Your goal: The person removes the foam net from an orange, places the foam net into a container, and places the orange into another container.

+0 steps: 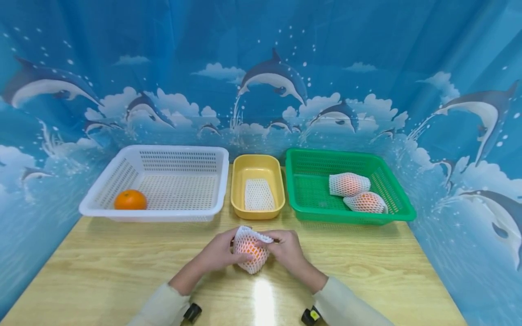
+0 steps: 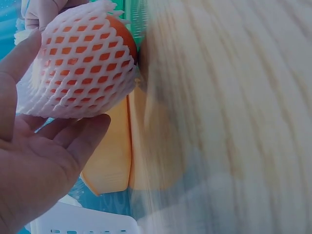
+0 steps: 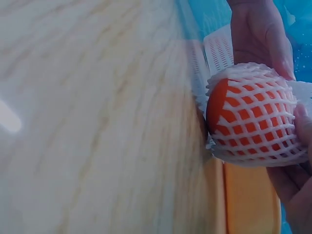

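Observation:
Between both hands, over the near middle of the table, is an orange (image 3: 218, 109) inside a white foam net sleeve (image 1: 247, 247). My left hand (image 1: 218, 251) holds it from the left, thumb across the front of the net and fingers behind and beneath. With thumb and fingers, my right hand (image 1: 288, 250) pinches the sleeve's upper right edge. Bare orange skin shows at one end of the sleeve in both wrist views; the mesh covers the rest. In the left wrist view, the left hand's fingers (image 2: 92, 136) lie along the sleeve's side.
A white basket (image 1: 222, 181) at the back left contains one bare orange (image 1: 130, 199). In the middle, a yellow tray (image 1: 278, 181) holds a flat foam net (image 1: 258, 194). The green basket (image 1: 310, 181) at the back right holds two netted fruits (image 1: 349, 184). Behind hangs a dolphin-print curtain (image 1: 261, 27).

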The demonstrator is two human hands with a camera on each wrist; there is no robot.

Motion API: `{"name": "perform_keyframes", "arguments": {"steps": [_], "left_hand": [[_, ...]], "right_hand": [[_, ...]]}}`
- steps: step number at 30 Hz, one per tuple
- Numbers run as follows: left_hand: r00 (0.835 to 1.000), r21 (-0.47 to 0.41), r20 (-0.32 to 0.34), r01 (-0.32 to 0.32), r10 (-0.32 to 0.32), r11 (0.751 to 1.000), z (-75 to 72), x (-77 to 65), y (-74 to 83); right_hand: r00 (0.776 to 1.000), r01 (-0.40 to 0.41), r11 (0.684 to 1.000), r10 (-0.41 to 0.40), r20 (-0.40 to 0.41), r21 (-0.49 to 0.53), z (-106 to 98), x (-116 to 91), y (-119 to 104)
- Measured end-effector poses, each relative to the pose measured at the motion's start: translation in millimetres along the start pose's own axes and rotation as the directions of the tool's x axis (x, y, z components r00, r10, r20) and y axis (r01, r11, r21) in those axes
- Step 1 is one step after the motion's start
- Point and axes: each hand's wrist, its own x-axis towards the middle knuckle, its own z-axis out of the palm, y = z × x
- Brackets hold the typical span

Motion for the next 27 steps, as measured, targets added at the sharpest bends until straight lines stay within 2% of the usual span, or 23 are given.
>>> {"name": "perform_keyframes", "arguments": {"steps": [3,5,8,11,13,16,20,24,27], "left_hand": [[1.0,0.009,-0.011,0.019,-0.019,1.0,-0.1,-0.1,0.8],[0.999,0.023,-0.031,0.031,-0.03,0.999,-0.4,-0.9,1.1],[0.997,0.056,-0.079,0.015,-0.01,0.998,-0.5,-2.4,1.0],[0.988,0.096,-0.15,-0.013,0.028,0.995,0.5,-3.7,1.7],[0.979,0.118,-0.199,-0.022,0.046,0.993,1.3,-3.7,3.2],[0.964,0.156,-0.26,-0.02,0.06,0.988,2.2,-3.4,5.6],[0.952,0.191,-0.298,-0.012,0.07,0.982,3.1,-2.5,5.6],[0.965,0.109,-0.261,0.007,0.022,0.994,3.2,-2.2,3.6],[0.981,0.041,-0.195,0.018,-0.009,0.999,1.5,-2.5,3.2]], "right_hand": [[0.998,-0.046,0.999,0.045,0.035,0.021,-1.9,0.0,-0.6],[0.99,-0.105,0.994,0.103,0.101,0.013,-4.0,-0.1,-1.4],[0.958,-0.173,0.985,0.172,0.227,-0.015,-6.2,-1.1,-2.2],[0.924,-0.179,0.981,0.192,0.331,-0.068,-5.6,-2.9,-0.4],[0.911,-0.174,0.981,0.193,0.363,-0.085,-4.5,-4.0,0.8],[0.91,-0.166,0.981,0.191,0.369,-0.097,-3.5,-4.2,1.2],[0.914,-0.153,0.983,0.179,0.364,-0.099,-3.7,-3.3,0.1],[0.921,-0.142,0.985,0.166,0.352,-0.093,-4.9,-3.0,-0.9],[0.935,-0.127,0.989,0.143,0.324,-0.072,-6.0,-2.9,-0.5]]}}
